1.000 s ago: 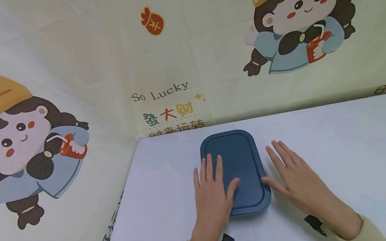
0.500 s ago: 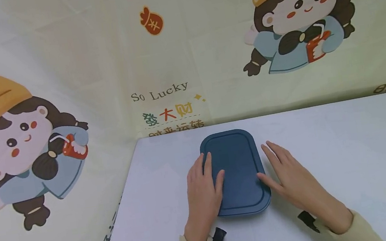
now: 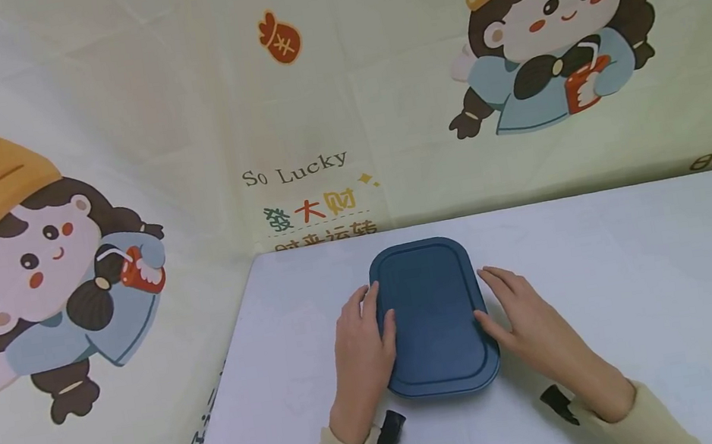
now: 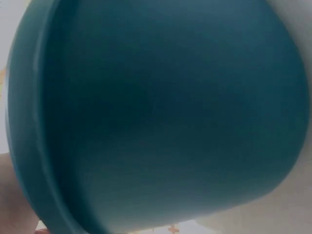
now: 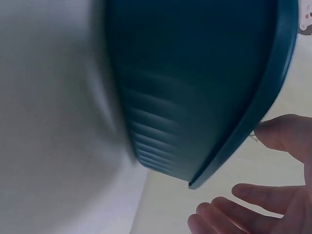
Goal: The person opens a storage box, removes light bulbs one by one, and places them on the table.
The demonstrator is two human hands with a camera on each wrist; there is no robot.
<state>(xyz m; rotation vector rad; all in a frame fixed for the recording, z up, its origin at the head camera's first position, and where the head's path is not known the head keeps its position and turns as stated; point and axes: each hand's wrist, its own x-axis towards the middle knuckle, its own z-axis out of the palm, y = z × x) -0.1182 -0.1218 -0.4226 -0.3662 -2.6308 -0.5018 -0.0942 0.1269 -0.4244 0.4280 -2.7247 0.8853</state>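
Note:
A dark blue lidded container with rounded corners stands on the white table, its lid on top. At its left edge is my left hand, fingers slightly bent along the side and thumb at the lid's rim. My right hand lies at the opposite side, thumb tip on the lid's edge. In the right wrist view the right thumb reaches the rim while the other fingers stay apart from the ribbed side wall. The container's wall fills most of the left wrist view, and the left hand is mostly hidden there.
The white table extends widely to the right of the container. Behind and to the left hangs a pale cloth printed with cartoon figures and lettering. Black straps are on both wrists.
My left hand has slid left off the lid's top to its left edge, its fingers less spread. The right hand has shifted slightly left. The container has stayed in place.

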